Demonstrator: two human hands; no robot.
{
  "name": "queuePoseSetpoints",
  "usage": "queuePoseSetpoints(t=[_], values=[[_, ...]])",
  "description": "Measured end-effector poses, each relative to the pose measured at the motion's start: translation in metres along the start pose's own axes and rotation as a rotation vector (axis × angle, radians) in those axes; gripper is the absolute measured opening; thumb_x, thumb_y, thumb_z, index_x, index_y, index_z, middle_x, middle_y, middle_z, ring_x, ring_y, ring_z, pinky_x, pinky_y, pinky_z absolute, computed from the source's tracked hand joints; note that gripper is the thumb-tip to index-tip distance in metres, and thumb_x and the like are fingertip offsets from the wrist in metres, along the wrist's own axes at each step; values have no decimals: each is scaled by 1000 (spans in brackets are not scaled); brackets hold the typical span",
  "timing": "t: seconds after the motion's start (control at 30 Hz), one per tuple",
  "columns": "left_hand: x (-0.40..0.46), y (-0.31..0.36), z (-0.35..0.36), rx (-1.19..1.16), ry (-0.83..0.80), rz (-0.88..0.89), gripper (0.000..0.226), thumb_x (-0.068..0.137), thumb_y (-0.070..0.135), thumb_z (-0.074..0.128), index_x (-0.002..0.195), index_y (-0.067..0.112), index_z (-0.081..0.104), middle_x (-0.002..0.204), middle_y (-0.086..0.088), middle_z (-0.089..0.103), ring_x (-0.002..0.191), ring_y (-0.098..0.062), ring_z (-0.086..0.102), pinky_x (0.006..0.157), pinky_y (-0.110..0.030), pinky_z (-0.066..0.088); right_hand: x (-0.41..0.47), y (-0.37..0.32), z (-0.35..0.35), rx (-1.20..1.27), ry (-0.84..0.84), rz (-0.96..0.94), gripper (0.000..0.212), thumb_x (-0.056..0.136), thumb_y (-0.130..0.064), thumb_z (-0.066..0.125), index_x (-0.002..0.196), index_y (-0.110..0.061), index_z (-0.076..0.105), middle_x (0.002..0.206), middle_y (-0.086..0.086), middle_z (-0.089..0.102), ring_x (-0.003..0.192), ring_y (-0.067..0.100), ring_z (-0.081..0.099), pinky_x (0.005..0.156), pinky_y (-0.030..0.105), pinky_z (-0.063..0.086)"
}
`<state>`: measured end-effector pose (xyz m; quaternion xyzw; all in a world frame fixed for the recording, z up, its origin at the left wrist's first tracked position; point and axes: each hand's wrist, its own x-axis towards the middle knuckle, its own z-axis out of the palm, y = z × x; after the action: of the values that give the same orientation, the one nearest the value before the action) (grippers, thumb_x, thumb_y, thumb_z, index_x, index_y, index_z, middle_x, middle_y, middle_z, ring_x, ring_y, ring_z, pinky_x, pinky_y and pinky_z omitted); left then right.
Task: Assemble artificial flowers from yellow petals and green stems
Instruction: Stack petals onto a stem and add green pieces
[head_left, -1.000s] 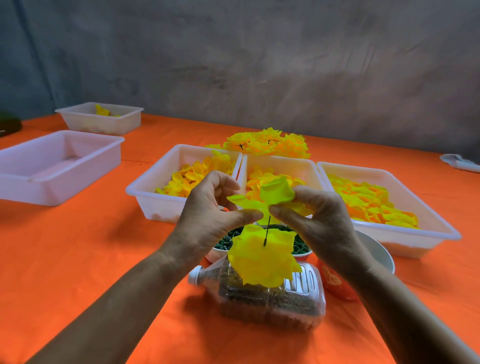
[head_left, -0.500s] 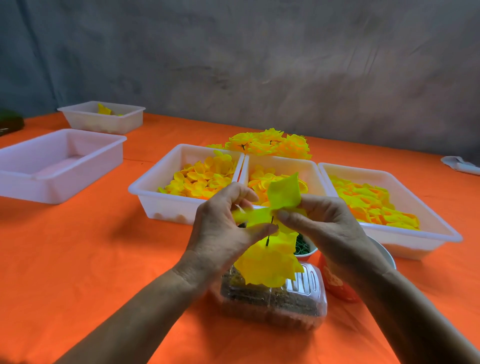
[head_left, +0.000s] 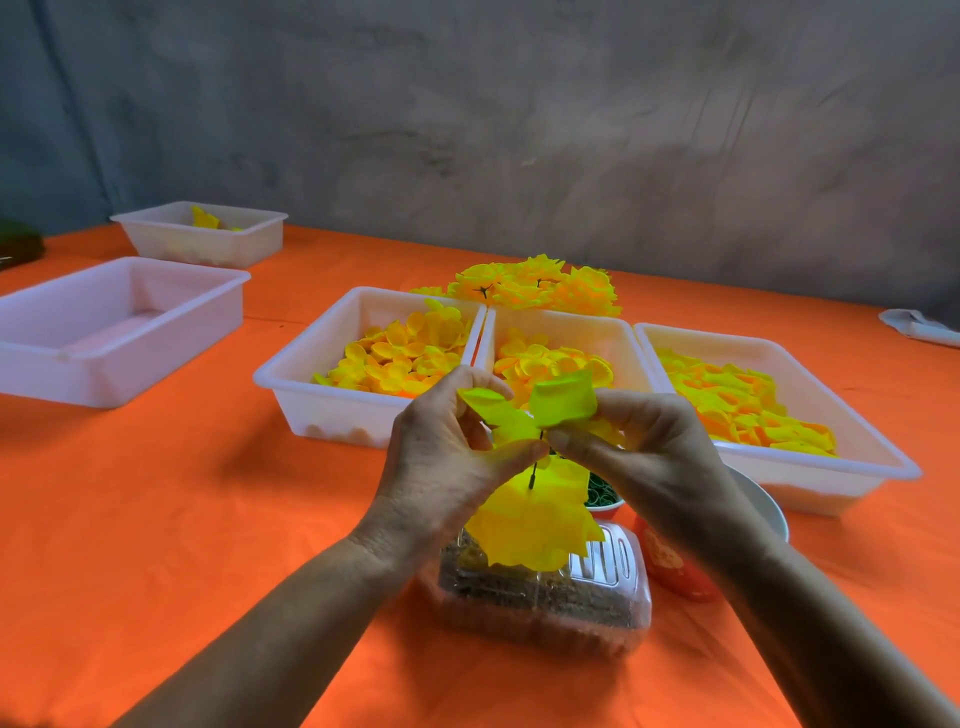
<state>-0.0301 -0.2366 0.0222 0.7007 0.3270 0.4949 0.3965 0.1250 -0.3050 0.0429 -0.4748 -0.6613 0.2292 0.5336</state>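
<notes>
At centre frame, our left hand (head_left: 441, 457) and right hand (head_left: 644, 457) pinch yellow petals (head_left: 561, 402) on a dark stem (head_left: 533, 475). Fingers curl tight; the stem's top seems hidden.

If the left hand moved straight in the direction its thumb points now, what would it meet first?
The left hand has its thumb pointing right, so it would probably first meet the thumb tip of the right hand, almost touching it at the thin dark green stem; depth is unclear.

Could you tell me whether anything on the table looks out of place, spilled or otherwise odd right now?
Nothing looks spilled or damaged. One oddity: the clear bottle lies on its side under the hands rather than standing. The petals stay inside their trays, and the finished flowers sit in a tidy pile behind them.
</notes>
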Motion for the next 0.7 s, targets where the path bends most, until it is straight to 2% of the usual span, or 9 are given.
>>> queuePoseSetpoints(t=[0.03, 0.13, 0.2, 0.27, 0.3, 0.4, 0.47, 0.57, 0.7], values=[[0, 0, 0, -5, -1, 3, 37, 57, 25, 88, 82, 33, 61, 55, 5, 50, 51, -5, 42, 51, -21, 39, 0, 0, 0, -55, 10, -29, 14, 79, -17, 70, 92, -16, 75, 92, -2, 74, 88, 19, 68, 81, 37, 54], [-1, 3, -2, -16, -6, 8, 38, 57, 26, 88, 85, 30, 62, 71, -11, 61, 57, -12, 48, 55, -32, 46, -1, -2, 1, -264, 50, -161, 9, 79, -16, 69, 86, -16, 75, 78, -8, 68, 70, 4, 59, 63, 21, 45], [-2, 6, -6, 8, 1, 37, 39, 57, 29, 87, 87, 31, 61, 80, -3, 66, 66, -15, 57, 63, -30, 51, -1, -3, 2, -412, 78, -267, 10, 78, -14, 69, 85, -11, 75, 79, -4, 68, 71, 6, 61, 62, 25, 49], [-2, 9, -10, 52, 7, 129, 42, 58, 29, 87, 88, 36, 59, 89, 8, 65, 78, -7, 59, 70, -19, 50, -1, -4, 3, -508, 91, -359, 9, 79, -13, 68, 83, -10, 75, 81, -2, 69, 73, 14, 65, 64, 35, 52], [-2, 10, -13, 76, 5, 194, 42, 59, 29, 86, 90, 38, 59, 93, 11, 63, 84, -4, 59, 75, -18, 48, -2, -4, 3, -560, 88, -400, 9, 80, -13, 67, 82, -9, 75, 82, -1, 70, 74, 18, 66, 65, 39, 52], [-3, 13, -17, 167, -27, 410, 27, 66, 30, 73, 91, 31, 64, 100, 4, 60, 97, -13, 57, 86, -27, 45, -3, -1, 1, -714, 67, -521, 14, 86, -15, 62, 83, -7, 74, 85, 3, 71, 78, 24, 66, 69, 44, 49], [-2, 12, -18, 269, -42, 494, 18, 69, 20, 73, 87, 22, 71, 102, -2, 60, 97, -23, 56, 83, -33, 45, -3, 0, 0, -784, 65, -592, 24, 91, -19, 55, 84, -7, 74, 86, 4, 71, 80, 25, 67, 70, 44, 49], [-1, 9, -16, 374, -24, 570, 22, 64, 3, 71, 82, 13, 75, 100, -5, 64, 95, -29, 57, 80, -37, 46, -2, 0, 0, -866, 73, -674, 29, 94, -19, 51, 84, -6, 74, 86, 5, 71, 81, 25, 67, 72, 42, 48], [1, 8, -14, 407, 19, 648, 14, 65, 1, 69, 75, 8, 75, 93, -7, 67, 88, -33, 59, 76, -45, 50, -2, 2, -1, -934, 85, -751, 24, 91, -12, 53, 85, -4, 75, 86, 7, 72, 81, 26, 68, 75, 43, 48]])
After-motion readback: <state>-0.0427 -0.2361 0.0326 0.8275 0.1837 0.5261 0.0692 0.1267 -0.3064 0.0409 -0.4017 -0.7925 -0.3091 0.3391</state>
